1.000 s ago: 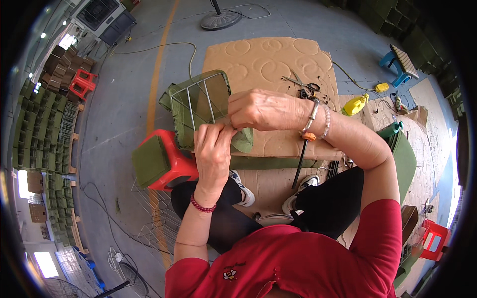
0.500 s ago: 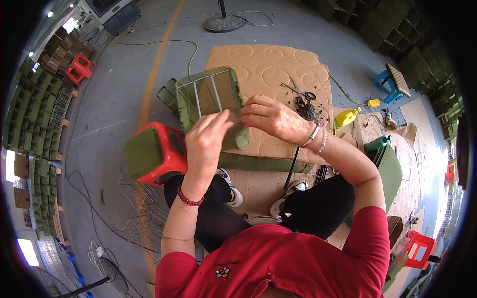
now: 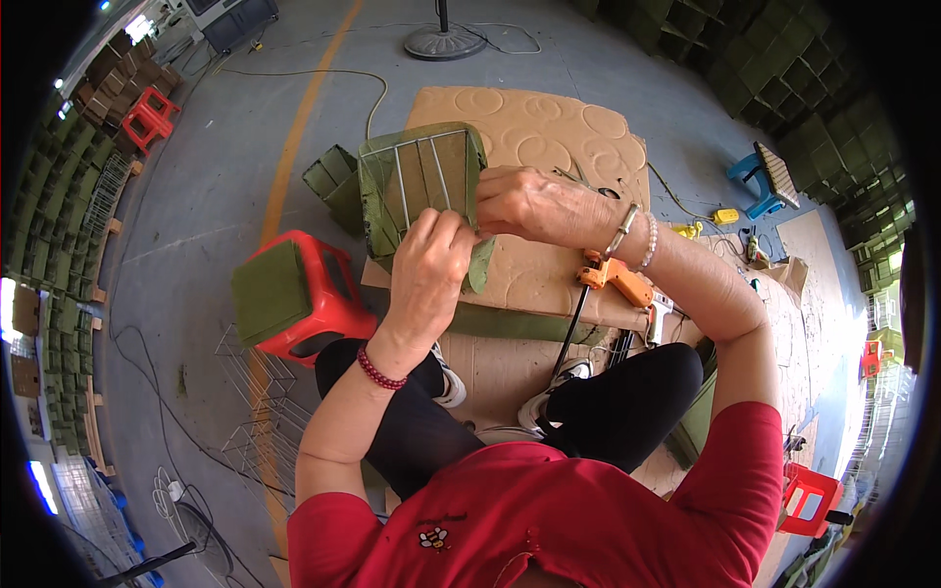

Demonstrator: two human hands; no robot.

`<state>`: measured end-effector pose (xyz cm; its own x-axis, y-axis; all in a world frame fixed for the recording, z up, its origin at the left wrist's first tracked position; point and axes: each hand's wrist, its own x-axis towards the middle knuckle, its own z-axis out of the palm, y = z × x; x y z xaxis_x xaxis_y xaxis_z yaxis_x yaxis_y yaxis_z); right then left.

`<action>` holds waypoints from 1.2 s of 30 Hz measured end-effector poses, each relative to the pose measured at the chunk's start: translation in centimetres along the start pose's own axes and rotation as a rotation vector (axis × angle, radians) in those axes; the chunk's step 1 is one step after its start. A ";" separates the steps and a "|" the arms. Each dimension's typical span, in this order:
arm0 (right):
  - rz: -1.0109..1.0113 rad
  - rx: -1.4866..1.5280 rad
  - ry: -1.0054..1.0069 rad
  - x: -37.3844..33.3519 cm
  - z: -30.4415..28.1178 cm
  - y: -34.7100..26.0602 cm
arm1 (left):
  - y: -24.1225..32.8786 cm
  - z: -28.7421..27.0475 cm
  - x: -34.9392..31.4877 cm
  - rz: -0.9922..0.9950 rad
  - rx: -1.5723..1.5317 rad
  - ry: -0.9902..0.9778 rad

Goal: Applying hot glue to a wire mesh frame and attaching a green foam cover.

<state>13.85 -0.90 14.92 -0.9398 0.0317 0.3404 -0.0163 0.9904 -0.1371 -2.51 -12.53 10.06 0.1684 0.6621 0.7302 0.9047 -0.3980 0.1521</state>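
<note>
A green fabric-covered basket (image 3: 376,196) with a grey wire frame is tilted on its side over the cardboard's left part. My left hand (image 3: 431,257) pinches the green fabric at the basket's near right edge. Close beside it, my right hand (image 3: 524,201) has its fingers closed on the same edge, the fingertips of both hands nearly meeting. What lies between the fingertips is hidden. Scissors (image 3: 610,193) show partly behind my right hand. Below my right wrist rests an orange tool (image 3: 627,282) that looks like a glue gun.
Cardboard (image 3: 461,108) covers the work surface. To the left, a red stool (image 3: 319,304) bears green panels (image 3: 270,294). Another green piece (image 3: 333,181) lies behind the basket. Wire frames (image 3: 260,421) stand on the floor at left. A blue stool (image 3: 760,181) is at far right.
My left hand has come in to the right and closed on the basket's edge. The basket has shifted slightly. My right forearm has moved up, and the orange tool now shows.
</note>
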 end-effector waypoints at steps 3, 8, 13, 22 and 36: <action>-0.033 -0.012 0.087 -1.1 -0.2 -0.9 | -0.5 -0.7 0.7 -0.061 -0.048 -0.104; 0.048 -0.274 0.355 -2.9 3.7 -3.7 | -0.7 -1.0 1.1 -0.077 -0.081 -0.168; 0.049 -0.266 0.265 -2.1 5.0 -2.9 | -0.6 -2.5 -0.6 -0.135 -0.191 0.046; 0.009 -0.257 0.066 0.0 3.1 -2.5 | -2.1 -1.1 -1.5 0.004 -0.028 -0.044; 0.175 -0.233 0.556 -5.8 2.9 -4.2 | -8.8 -4.6 1.0 0.196 -0.319 -0.298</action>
<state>18.37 -5.63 10.85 -0.6025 0.1986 0.7730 0.2554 0.9656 -0.0490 -12.09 -11.29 12.49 0.4710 0.6896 0.5501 0.6871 -0.6779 0.2616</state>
